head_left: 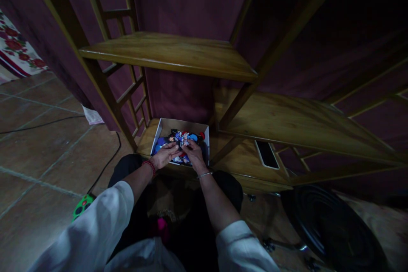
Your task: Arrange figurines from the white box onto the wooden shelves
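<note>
A white cardboard box (206, 136) stands on the low wooden shelf in front of me. It holds a heap of small colourful pieces (181, 137), blue, red, black and white, that look like little cartoon figures. Over the heap, my left hand (165, 155) has its fingers drawn together, palm partly up, beside a small dark piece. My right hand (195, 154) reaches in from the other side with bent fingers, close to the left fingertips. What exactly the fingers hold is too small and dim to make out.
Above the box runs a wooden shelf board (165, 53), with slanting posts around it. A phone-like dark panel with a white edge (267, 154) lies to the right. A black round stool seat (334, 229) stands lower right. A green power strip (83, 206) with a cable lies on the tiled floor.
</note>
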Action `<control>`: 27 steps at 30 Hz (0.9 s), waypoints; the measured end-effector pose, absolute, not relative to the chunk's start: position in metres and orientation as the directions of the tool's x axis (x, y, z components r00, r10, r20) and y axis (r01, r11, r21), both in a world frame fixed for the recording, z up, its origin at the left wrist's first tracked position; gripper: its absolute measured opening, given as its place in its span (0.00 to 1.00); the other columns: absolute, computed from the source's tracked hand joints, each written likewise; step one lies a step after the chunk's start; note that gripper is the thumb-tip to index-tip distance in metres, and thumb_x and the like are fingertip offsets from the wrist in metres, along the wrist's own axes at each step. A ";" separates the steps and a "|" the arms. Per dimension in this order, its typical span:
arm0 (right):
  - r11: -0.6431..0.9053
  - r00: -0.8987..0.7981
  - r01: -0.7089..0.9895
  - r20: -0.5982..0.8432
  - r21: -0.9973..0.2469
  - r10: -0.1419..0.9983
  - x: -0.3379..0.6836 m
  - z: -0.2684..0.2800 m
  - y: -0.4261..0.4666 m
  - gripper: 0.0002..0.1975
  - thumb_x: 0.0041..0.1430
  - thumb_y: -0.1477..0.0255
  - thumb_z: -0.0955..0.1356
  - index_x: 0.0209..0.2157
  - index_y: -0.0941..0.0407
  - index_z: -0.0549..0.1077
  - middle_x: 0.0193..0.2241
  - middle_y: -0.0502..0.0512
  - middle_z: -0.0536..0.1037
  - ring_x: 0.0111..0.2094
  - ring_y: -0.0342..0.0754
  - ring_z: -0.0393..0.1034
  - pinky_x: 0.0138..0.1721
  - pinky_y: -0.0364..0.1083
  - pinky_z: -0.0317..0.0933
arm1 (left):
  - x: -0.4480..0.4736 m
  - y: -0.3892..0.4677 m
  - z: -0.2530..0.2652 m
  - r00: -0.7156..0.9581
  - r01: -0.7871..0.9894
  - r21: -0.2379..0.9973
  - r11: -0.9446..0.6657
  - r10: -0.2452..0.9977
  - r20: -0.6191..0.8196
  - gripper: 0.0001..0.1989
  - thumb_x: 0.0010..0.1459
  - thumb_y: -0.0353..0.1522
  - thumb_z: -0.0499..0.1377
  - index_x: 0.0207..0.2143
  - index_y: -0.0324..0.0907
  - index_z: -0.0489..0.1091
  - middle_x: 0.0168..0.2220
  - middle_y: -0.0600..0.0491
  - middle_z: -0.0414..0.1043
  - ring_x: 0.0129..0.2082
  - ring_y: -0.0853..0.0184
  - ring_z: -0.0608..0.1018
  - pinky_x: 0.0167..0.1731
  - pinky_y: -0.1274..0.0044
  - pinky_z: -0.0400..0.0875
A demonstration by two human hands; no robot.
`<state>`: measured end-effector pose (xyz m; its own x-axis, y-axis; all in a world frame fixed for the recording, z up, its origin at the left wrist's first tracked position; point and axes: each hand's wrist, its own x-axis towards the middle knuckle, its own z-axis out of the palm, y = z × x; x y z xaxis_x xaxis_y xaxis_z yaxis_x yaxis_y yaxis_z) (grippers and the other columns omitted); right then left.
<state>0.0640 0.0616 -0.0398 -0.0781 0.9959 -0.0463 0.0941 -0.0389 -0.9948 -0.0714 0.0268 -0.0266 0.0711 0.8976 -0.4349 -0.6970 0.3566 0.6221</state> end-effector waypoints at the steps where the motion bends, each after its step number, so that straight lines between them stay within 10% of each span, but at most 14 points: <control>1: -0.039 -0.080 0.103 -0.047 -0.994 0.996 0.064 -0.039 0.061 0.21 0.41 0.64 0.69 0.41 0.56 0.73 0.35 0.54 0.77 0.36 0.49 0.71 0.41 0.48 0.63 | -0.071 0.026 -0.026 0.073 -0.700 0.618 0.358 0.897 -0.436 0.09 0.49 0.19 0.59 0.34 0.35 0.67 0.32 0.51 0.73 0.34 0.70 0.77 0.50 0.68 0.67; 27: -0.020 -0.096 0.150 -0.035 -0.988 0.995 0.064 -0.045 0.066 0.21 0.41 0.64 0.69 0.40 0.55 0.73 0.34 0.52 0.78 0.35 0.49 0.71 0.40 0.48 0.65 | -0.072 0.024 -0.022 0.081 -0.667 0.656 0.353 0.909 -0.408 0.16 0.48 0.16 0.57 0.40 0.36 0.67 0.28 0.52 0.73 0.33 0.70 0.77 0.50 0.69 0.67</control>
